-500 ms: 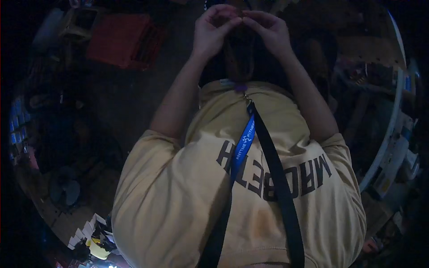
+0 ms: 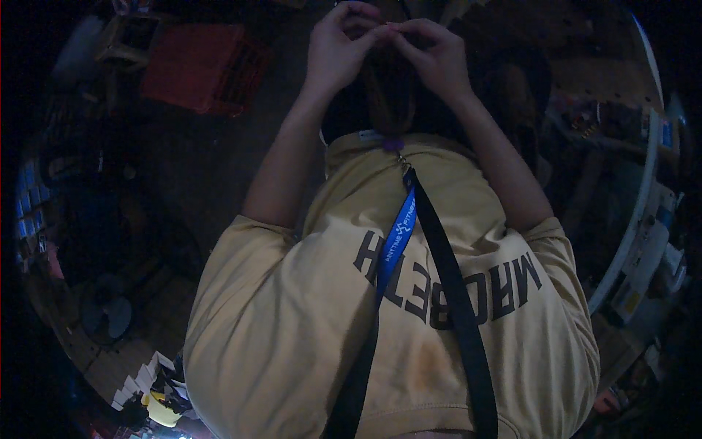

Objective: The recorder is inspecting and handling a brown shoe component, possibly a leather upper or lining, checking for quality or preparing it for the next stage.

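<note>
Both of my hands meet at the top edge of the dim head view. My left hand point(image 2: 342, 45) has its thumb and fingers drawn together in a pinch. Facing it, my right hand point(image 2: 434, 53) is pinched too, its fingertips almost touching the left ones. Whatever sits between the fingertips is too small and dark to name. Below the hands a dark brown strap or loop point(image 2: 395, 110) hangs against my dark lap. A blue and black lanyard point(image 2: 401, 230) lies down my tan printed shirt point(image 2: 322, 293), with a metal clip at its end.
A red plastic crate point(image 2: 191, 67) stands on the floor at the upper left, beside a wooden frame or stool point(image 2: 130, 36). A fan point(image 2: 107, 307) is at the lower left, near a yellow container point(image 2: 162, 412). Cluttered shelving with a pale curved edge point(image 2: 635, 227) lines the right.
My hands have shifted slightly left, and the fingertips have moved a little apart while both stay pinched. The rest looks the same.
</note>
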Demonstrator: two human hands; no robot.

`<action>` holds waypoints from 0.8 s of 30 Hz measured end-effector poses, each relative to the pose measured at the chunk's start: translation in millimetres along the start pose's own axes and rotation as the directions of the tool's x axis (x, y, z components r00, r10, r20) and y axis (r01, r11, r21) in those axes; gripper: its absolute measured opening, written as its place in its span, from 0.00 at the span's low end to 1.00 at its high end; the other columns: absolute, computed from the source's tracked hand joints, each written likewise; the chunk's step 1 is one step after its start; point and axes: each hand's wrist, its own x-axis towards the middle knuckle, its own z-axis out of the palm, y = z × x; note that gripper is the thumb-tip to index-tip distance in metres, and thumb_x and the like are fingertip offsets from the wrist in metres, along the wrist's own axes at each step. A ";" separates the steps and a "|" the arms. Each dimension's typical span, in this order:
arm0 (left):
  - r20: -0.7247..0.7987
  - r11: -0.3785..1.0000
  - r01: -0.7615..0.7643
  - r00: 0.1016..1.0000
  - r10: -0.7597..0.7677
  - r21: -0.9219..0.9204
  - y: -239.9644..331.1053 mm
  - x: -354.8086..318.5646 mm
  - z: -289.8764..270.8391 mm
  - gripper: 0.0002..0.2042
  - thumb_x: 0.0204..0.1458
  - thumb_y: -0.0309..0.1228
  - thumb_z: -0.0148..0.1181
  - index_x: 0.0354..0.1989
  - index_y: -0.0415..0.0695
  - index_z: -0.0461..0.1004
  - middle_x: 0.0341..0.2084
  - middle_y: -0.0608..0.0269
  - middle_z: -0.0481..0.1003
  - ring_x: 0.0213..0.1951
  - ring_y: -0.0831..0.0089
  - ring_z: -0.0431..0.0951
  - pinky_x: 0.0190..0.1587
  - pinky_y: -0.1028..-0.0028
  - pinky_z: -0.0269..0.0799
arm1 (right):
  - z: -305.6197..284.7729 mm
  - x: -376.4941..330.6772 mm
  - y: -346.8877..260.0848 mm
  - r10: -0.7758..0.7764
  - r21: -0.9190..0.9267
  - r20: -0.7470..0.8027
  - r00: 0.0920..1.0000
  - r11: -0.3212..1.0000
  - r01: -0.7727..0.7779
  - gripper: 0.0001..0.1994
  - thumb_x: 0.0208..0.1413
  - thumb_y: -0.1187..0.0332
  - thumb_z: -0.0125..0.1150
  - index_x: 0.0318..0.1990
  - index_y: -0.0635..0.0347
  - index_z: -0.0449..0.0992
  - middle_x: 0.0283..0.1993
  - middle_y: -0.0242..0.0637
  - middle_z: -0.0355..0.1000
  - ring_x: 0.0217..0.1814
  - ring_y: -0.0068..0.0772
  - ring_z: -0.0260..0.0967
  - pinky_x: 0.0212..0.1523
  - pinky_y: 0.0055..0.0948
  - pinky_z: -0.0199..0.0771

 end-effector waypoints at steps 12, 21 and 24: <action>-0.022 0.991 -0.132 0.991 0.132 0.023 -0.3 3.0 -2.0 0.15 0.54 0.24 0.72 0.49 0.41 0.80 0.36 0.62 0.82 0.42 0.73 0.82 0.45 0.70 0.78 | -8.6 1.7 6.7 0.174 0.297 0.148 0.973 0.931 -0.212 0.12 0.59 0.69 0.72 0.49 0.61 0.85 0.48 0.35 0.83 0.53 0.25 0.78 0.59 0.28 0.76; -0.070 0.999 -0.019 0.997 0.020 0.026 1.9 -2.0 9.9 0.16 0.56 0.28 0.73 0.52 0.41 0.81 0.38 0.61 0.84 0.42 0.73 0.83 0.47 0.69 0.80 | -7.1 -2.8 14.8 0.131 0.408 0.099 0.986 0.899 -0.160 0.12 0.60 0.70 0.71 0.50 0.61 0.84 0.49 0.34 0.82 0.53 0.25 0.78 0.59 0.27 0.76; -0.058 0.992 -0.043 0.997 0.051 0.123 1.6 -4.1 14.0 0.16 0.58 0.29 0.71 0.54 0.41 0.80 0.42 0.59 0.84 0.44 0.73 0.83 0.49 0.68 0.80 | -5.3 -5.5 26.9 0.143 0.382 0.106 0.984 0.908 -0.173 0.11 0.62 0.72 0.68 0.51 0.63 0.83 0.53 0.36 0.81 0.56 0.25 0.77 0.61 0.27 0.74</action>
